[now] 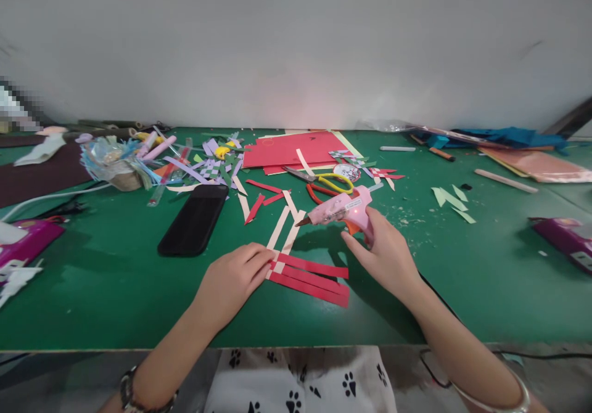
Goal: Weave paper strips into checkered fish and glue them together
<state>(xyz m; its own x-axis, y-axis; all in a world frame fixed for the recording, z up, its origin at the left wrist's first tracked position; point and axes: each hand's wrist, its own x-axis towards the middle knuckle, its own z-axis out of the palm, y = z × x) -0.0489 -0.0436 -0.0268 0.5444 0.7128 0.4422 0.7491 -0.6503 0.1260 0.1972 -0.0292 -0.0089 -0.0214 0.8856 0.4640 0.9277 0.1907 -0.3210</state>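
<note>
My right hand (386, 249) is wrapped round the handle of a pink hot glue gun (340, 208). Its dark nozzle points left, close to the top of a cream paper strip. My left hand (235, 271) has its fingers together on the woven corner of red paper strips (314, 274) and cream paper strips (291, 234), holding them on the table. The red strips run to the right and the cream ones away from me. Whether the nozzle touches the paper, I cannot tell. Behind the glue gun lie scissors (335, 184) with red and yellow handles.
A black phone (194, 220) lies left of the strips. Red paper sheets (298, 152) and purple and green scraps are at the back. Purple power strips (564, 240) sit at either side. Green paper pieces (451, 198) and a glue stick (505, 180) lie to the right.
</note>
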